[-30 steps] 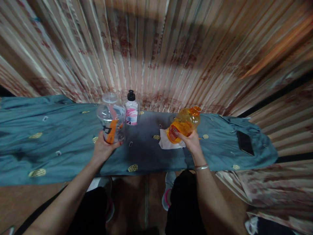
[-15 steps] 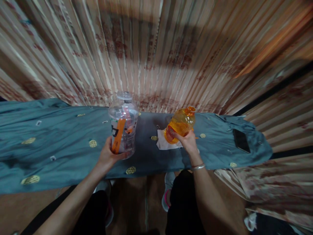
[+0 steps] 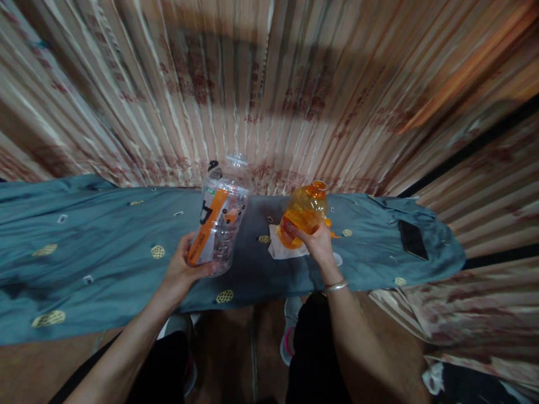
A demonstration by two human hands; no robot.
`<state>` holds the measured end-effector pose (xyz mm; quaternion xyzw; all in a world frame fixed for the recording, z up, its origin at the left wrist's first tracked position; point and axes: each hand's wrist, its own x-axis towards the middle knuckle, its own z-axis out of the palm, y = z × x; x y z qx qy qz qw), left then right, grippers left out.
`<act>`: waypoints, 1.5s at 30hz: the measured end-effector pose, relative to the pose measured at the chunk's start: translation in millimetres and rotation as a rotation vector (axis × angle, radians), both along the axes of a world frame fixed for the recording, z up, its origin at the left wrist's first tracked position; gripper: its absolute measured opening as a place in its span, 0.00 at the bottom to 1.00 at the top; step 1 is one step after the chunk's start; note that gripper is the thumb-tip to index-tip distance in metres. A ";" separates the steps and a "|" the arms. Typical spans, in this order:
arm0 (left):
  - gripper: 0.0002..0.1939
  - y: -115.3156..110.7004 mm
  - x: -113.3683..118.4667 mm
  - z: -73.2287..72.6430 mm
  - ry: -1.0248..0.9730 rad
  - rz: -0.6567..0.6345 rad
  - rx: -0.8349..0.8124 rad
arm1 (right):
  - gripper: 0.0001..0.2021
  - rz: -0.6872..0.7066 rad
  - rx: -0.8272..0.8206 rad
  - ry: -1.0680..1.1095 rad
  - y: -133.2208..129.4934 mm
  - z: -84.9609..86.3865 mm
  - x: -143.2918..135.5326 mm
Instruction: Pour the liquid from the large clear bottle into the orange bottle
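Note:
A large clear plastic bottle (image 3: 223, 224) with an orange strip on its label leans to the right, its top uncapped as far as I can see. My left hand (image 3: 185, 266) is wrapped round its lower part. To the right, my right hand (image 3: 318, 242) grips a shorter bottle of orange liquid (image 3: 305, 210), which has an open orange neck and a red label. That bottle is close over a white tissue (image 3: 280, 248). Small orange pieces (image 3: 330, 227) and a white round cap (image 3: 337, 259) show beside my right hand.
A teal cloth with yellow pineapples (image 3: 118, 241) covers the narrow table. A black phone (image 3: 412, 239) lies at the right end. Behind hangs a pleated curtain (image 3: 252, 112), and a dark pole (image 3: 471, 147) slants across at right.
The clear bottle has tilted to the right, its neck moving toward the orange bottle. The orange bottle has shifted slightly left and stands more upright.

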<state>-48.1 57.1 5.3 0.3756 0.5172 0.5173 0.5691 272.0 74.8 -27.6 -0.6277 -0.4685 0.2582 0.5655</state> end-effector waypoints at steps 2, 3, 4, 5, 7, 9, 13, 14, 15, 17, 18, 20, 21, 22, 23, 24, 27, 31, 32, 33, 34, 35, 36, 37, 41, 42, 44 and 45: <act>0.43 0.7 -2.3 1.0 0.011 0.011 0.008 | 0.36 -0.011 -0.009 -0.031 0.3 -0.1 0.7; 0.44 0.9 -3.3 1.1 0.016 0.013 0.013 | 0.36 -0.016 -0.012 -0.043 0.7 0.2 1.0; 0.44 1.0 -4.2 1.0 0.018 0.013 0.019 | 0.37 -0.020 -0.014 -0.051 1.0 0.8 1.2; 0.44 1.1 -4.9 0.3 0.017 0.015 0.027 | 0.37 -0.024 -0.015 -0.056 1.4 1.5 1.1; 0.44 1.5 -6.2 -2.3 0.013 0.015 0.044 | 0.37 -0.037 -0.022 -0.068 2.1 2.9 0.4; 0.44 2.4 -7.7 -6.1 0.021 0.011 0.059 | 0.35 -0.062 -0.034 -0.085 2.4 3.8 -0.5; 0.43 3.3 -8.9 -10.4 0.020 0.002 0.058 | 0.34 -0.079 -0.040 -0.090 2.7 3.2 -1.5; 0.42 2.8 -7.9 -9.9 0.005 0.002 0.053 | 0.34 -0.077 -0.041 -0.082 2.8 2.9 -1.5; 0.41 2.0 -6.4 -8.7 -0.014 0.004 0.046 | 0.34 -0.078 -0.044 -0.074 2.9 2.8 -1.7; 0.40 0.0 -2.2 -4.5 -0.058 0.008 0.029 | 0.35 -0.081 -0.052 -0.062 3.2 2.9 -2.1; 0.40 -1.0 0.1 -2.0 -0.082 0.007 0.017 | 0.35 -0.080 -0.054 -0.059 3.3 3.0 -2.5; 0.39 -2.5 4.3 2.9 -0.129 -0.003 -0.011 | 0.36 -0.082 -0.051 -0.065 3.5 3.3 -3.2; 0.38 -2.9 6.1 4.8 -0.151 -0.009 -0.024 | 0.35 -0.087 -0.049 -0.076 3.6 3.3 -3.5; 0.38 -3.1 7.7 6.3 -0.171 -0.015 -0.036 | 0.35 -0.093 -0.047 -0.088 3.7 3.0 -3.7; 0.38 -3.2 9.1 7.2 -0.188 -0.021 -0.048 | 0.34 -0.100 -0.045 -0.099 3.9 2.6 -3.8; 0.38 -3.3 10.3 7.6 -0.204 -0.027 -0.060 | 0.34 -0.104 -0.042 -0.107 4.0 2.0 -3.7; 0.38 -3.8 13.1 6.8 -0.250 -0.038 -0.097 | 0.34 -0.110 -0.034 -0.109 4.5 0.0 -3.2; 0.31 -4.6 14.7 5.9 -0.314 -0.024 -0.135 | 0.33 -0.121 -0.032 -0.134 5.1 -0.7 -3.1; 0.30 -4.3 14.8 6.4 -0.327 -0.018 -0.140 | 0.33 -0.114 -0.030 -0.145 5.3 -0.6 -3.3; 0.29 -3.9 14.8 7.2 -0.338 -0.013 -0.143 | 0.33 -0.105 -0.028 -0.155 5.4 -0.5 -3.6; 0.29 -3.2 14.8 8.5 -0.349 -0.010 -0.143 | 0.33 -0.096 -0.024 -0.161 5.5 -0.4 -4.1; 0.29 -2.4 14.6 9.9 -0.359 -0.010 -0.141 | 0.32 -0.093 -0.019 -0.166 5.6 -0.5 -4.7; 0.30 -1.5 14.5 11.5 -0.369 -0.011 -0.136 | 0.32 -0.097 -0.013 -0.171 5.6 -0.6 -5.5; 0.30 -0.6 14.2 13.1 -0.378 -0.011 -0.129 | 0.32 -0.105 -0.006 -0.175 5.4 -0.6 -6.5; 0.27 2.6 12.9 18.0 -0.402 0.005 -0.092 | 0.31 -0.107 -0.001 -0.197 3.8 1.4 -12.3; 0.26 3.3 12.7 18.8 -0.405 0.011 -0.084 | 0.30 -0.096 -0.005 -0.201 3.3 2.5 -13.9; 0.25 5.2 12.6 20.6 -0.411 0.021 -0.068 | 0.29 -0.079 -0.010 -0.207 2.4 4.9 -16.7; 0.24 6.3 12.8 21.5 -0.413 0.024 -0.060 | 0.29 -0.074 -0.010 -0.207 2.1 5.9 -17.8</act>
